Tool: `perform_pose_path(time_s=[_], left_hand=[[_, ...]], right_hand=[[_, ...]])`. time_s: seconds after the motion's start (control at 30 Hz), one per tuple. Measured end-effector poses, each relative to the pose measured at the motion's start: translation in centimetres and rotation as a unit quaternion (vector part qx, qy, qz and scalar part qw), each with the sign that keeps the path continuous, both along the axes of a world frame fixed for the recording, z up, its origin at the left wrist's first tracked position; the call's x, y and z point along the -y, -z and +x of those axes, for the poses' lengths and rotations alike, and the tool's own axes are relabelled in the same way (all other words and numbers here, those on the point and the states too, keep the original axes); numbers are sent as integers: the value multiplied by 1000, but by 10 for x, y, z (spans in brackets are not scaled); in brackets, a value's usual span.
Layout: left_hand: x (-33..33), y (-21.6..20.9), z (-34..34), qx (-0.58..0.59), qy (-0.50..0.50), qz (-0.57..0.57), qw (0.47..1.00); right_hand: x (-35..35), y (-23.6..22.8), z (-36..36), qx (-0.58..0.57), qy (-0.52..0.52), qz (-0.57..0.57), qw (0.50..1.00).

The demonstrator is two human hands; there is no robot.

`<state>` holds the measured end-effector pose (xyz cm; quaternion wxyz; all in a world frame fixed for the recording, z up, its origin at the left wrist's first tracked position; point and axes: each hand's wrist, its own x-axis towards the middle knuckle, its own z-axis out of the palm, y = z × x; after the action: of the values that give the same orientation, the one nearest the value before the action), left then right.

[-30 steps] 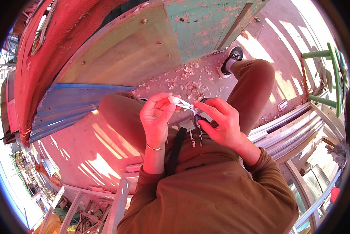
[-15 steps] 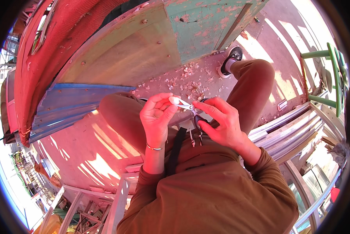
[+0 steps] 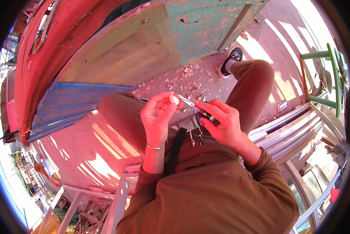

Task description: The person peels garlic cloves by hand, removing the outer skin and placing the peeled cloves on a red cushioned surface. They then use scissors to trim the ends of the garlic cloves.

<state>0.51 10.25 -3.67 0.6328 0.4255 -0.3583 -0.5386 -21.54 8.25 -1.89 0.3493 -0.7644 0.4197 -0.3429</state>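
Note:
My left hand (image 3: pixel 156 113) pinches a small white garlic clove (image 3: pixel 174 100) between thumb and fingertips. A thin bracelet circles that wrist. My right hand (image 3: pixel 221 118) is closed around the dark handles of a pair of scissors (image 3: pixel 187 102). Their silver blades point left and reach up beside the clove's upper edge. Whether the blade tips touch it, I cannot tell. Part of the handle loops is hidden behind my right fingers. Both hands are held close together above my lap.
Pale papery scraps (image 3: pixel 190 80) litter the floor between my feet. Ahead stands a worn wooden panel (image 3: pixel 116 54), part brown and part green, with blue corrugated sheet (image 3: pixel 73 105) at its left. White frame pieces (image 3: pixel 288 134) lie at my right, near a green chair (image 3: pixel 333 78).
The scissors have shifted slightly up and their blades now sit closer together, at the clove's upper side rather than across it. My left hand has barely moved.

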Motion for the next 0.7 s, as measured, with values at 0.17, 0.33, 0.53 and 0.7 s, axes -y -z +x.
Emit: perform_pose_path(time_s=[0.17, 0.33, 0.53, 0.7], left_hand=[[1, 1, 0, -6, -4, -7, 1000], [2, 0, 0, -6, -1, -8, 1000], [1, 3, 1, -35, 4, -18, 999], [-2, -1, 1, -53, 34, -2, 998]], right_hand=[[2, -4, 1, 1, -2, -43, 999], [2, -4, 1, 10, -8, -39, 999], [-1, 0, 1, 28, -18, -20, 999], [-3, -1, 0, 4, 4, 25, 1000]])
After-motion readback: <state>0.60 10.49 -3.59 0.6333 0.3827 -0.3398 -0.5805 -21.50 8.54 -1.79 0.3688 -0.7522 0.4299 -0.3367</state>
